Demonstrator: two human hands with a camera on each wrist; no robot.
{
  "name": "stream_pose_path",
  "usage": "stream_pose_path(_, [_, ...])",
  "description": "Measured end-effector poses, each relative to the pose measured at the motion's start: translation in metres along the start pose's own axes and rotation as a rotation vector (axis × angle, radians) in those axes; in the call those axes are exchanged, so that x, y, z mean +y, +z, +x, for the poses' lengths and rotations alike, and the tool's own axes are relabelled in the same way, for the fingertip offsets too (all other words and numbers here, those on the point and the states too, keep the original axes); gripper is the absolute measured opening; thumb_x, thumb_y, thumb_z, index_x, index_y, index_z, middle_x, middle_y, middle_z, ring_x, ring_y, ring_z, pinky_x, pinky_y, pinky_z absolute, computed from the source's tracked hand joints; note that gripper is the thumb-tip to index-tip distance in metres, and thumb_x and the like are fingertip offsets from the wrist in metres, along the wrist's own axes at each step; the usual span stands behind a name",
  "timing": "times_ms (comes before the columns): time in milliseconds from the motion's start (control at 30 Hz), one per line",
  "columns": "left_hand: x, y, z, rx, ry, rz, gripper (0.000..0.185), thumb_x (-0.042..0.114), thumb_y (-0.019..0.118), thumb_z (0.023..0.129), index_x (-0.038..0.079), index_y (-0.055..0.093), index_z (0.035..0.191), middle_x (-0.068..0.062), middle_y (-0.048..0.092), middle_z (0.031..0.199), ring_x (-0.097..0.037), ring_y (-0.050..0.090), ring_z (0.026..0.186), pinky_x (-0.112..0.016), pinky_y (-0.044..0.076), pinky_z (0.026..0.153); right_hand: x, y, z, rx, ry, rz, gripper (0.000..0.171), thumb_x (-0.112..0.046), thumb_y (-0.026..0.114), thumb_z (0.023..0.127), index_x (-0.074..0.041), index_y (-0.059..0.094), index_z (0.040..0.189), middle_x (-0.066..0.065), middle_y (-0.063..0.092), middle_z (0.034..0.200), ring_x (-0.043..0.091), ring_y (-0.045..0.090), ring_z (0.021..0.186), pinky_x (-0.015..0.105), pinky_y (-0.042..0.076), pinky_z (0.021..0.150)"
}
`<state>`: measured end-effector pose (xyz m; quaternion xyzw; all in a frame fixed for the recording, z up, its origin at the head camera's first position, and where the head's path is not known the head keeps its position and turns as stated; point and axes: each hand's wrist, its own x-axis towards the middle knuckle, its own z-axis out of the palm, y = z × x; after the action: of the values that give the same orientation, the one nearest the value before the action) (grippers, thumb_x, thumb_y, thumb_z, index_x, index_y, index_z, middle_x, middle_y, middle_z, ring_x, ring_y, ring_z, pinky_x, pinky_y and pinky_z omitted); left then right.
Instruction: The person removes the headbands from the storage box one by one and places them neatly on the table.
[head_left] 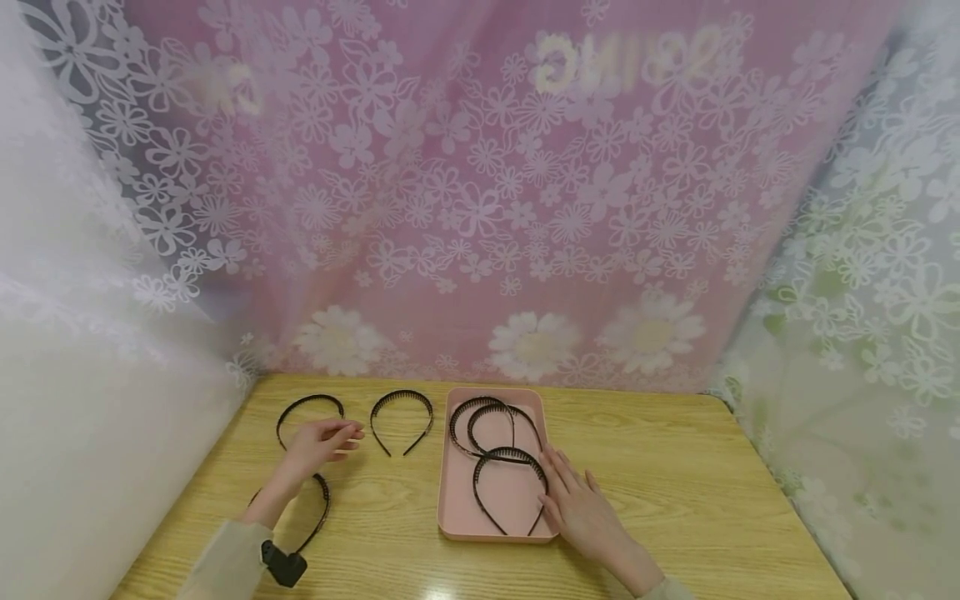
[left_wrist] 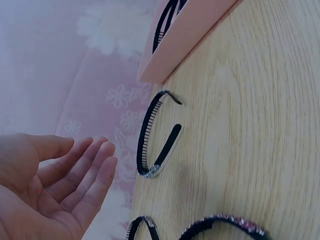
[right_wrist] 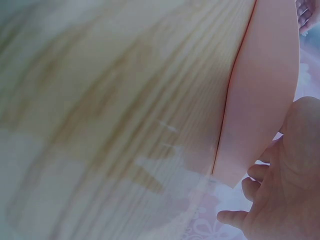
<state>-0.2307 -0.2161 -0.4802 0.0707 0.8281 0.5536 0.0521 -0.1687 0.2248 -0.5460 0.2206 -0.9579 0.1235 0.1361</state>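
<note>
My left hand (head_left: 315,450) hovers over the left part of the table, fingers loosely extended and holding nothing. Below and around it lie two black headbands, one at the back (head_left: 307,398) and one in front (head_left: 322,508), both partly hidden by hand and forearm. Just right of its fingertips is another toothed black headband (head_left: 402,392), also seen in the left wrist view. My right hand (head_left: 588,512) is at the right rim of a pink tray (head_left: 495,538), its relaxed fingers over the edge. Three black headbands (head_left: 510,450) lie overlapping inside, the nearest beside that thumb.
The wood-grain table (head_left: 660,467) runs back to a pink flowered curtain (head_left: 480,208). Pale flowered sheets hang at left and right. A small black device (head_left: 285,567) is strapped to the left wrist. Glittery stones show on a headband (left_wrist: 225,220) in the left wrist view.
</note>
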Motion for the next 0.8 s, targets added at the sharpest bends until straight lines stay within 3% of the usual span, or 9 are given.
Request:
stream_pose_path(267, [0.009,0.019,0.008,-0.018,0.025,-0.014,0.033,0.016,0.056,0.106,-0.006,0.064,0.13,-0.025,0.069,0.121,-0.037,0.069,0.106,-0.044,0.059,0.086,0.006,0.007,-0.001,0.032,-0.016,-0.032,0.057,-0.026,0.059,0.103,-0.001,0.044,0.152,0.017,0.04,0.159,0.038,0.042,0.142,0.069,0.041,0.102])
stream_pose_path(500, [0.016,0.033,0.02,-0.004,-0.021,-0.029,0.032,0.014,0.056,0.106,-0.003,0.065,0.131,-0.019,0.071,0.12,-0.039,0.068,0.108,-0.045,0.059,0.088,0.0,0.001,0.0,0.015,0.0,0.008,0.057,-0.024,0.059,0.103,0.0,0.043,0.152,0.019,0.04,0.158,0.04,0.042,0.141,0.071,0.038,0.103])
stream_pose_path(800, [0.028,0.048,0.032,-0.027,-0.007,-0.027,0.031,0.013,0.056,0.106,-0.004,0.065,0.13,-0.02,0.07,0.121,-0.032,0.07,0.106,-0.047,0.058,0.09,0.003,0.004,-0.001,0.023,-0.026,-0.012,0.057,-0.027,0.057,0.104,-0.001,0.042,0.152,0.019,0.04,0.158,0.039,0.042,0.141,0.07,0.04,0.101])
